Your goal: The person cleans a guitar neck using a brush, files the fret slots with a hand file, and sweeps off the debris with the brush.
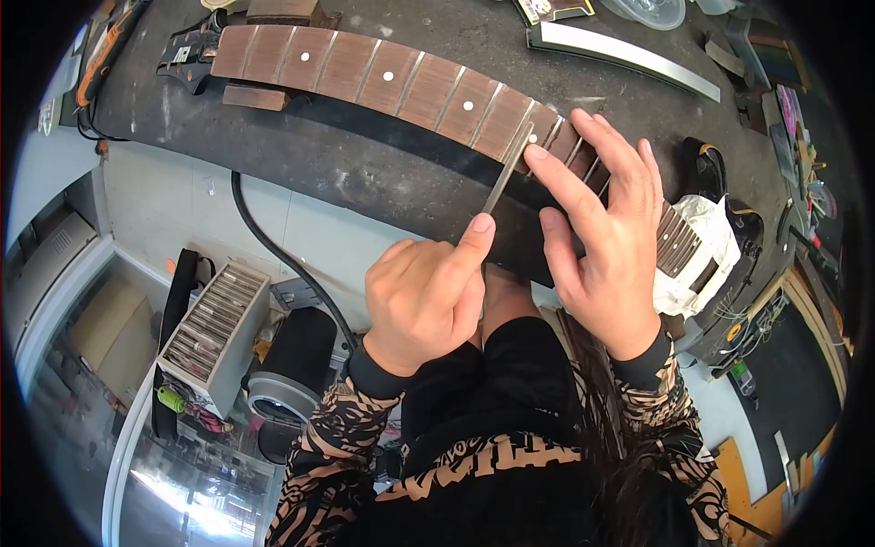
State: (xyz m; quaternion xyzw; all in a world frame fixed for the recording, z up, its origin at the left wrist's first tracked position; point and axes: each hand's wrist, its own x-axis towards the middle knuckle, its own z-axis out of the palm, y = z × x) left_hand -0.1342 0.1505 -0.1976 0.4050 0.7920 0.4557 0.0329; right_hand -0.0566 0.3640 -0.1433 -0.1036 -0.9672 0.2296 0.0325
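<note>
A guitar neck with a brown fretboard (383, 77), metal frets and white dot inlays lies across a dark workbench (365, 164). My left hand (424, 296) grips the near end of a thin metal file (508, 169), its forefinger stretched along the blade. The file's far end rests on a fret near the upper part of the neck. My right hand (606, 228) lies flat over the neck, with its fingertips pressing on the file's tip and on the frets beside it. The guitar body (706, 242) at the right is partly wrapped in white paper.
A curved metal strip (620, 50) and small tools lie at the bench's far side. Below the bench edge stand an open box of small parts (214, 328), a black cylindrical machine (287, 369) and a black cable (273, 246). Cluttered tools line the right edge.
</note>
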